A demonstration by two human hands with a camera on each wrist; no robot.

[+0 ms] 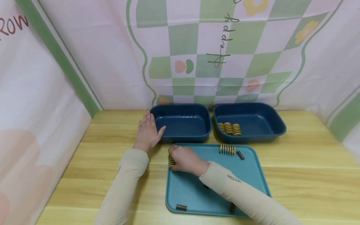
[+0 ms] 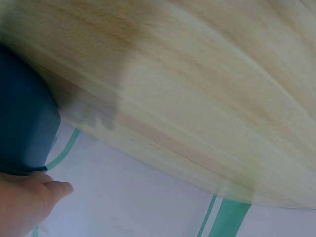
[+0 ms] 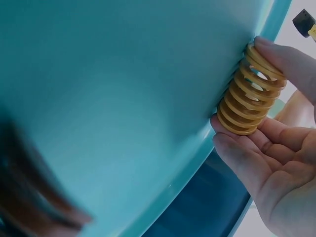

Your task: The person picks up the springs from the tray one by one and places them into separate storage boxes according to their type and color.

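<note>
"What's at the tray's [image 1: 190, 190] near edge?"

"A small dark spring [image 1: 181, 207], toward its left corner."

"And the right hand [image 1: 187, 159]?"

"Pinching a yellow spring [image 3: 250, 96] by its ends, near the tray's far-left corner."

"Beyond the tray?"

"The left hand [image 1: 148, 132], fingers straight, thumb spread, touches the left bin [image 1: 182, 124]; the right bin [image 1: 260, 122] holds other yellow springs [image 1: 228, 128]."
</note>
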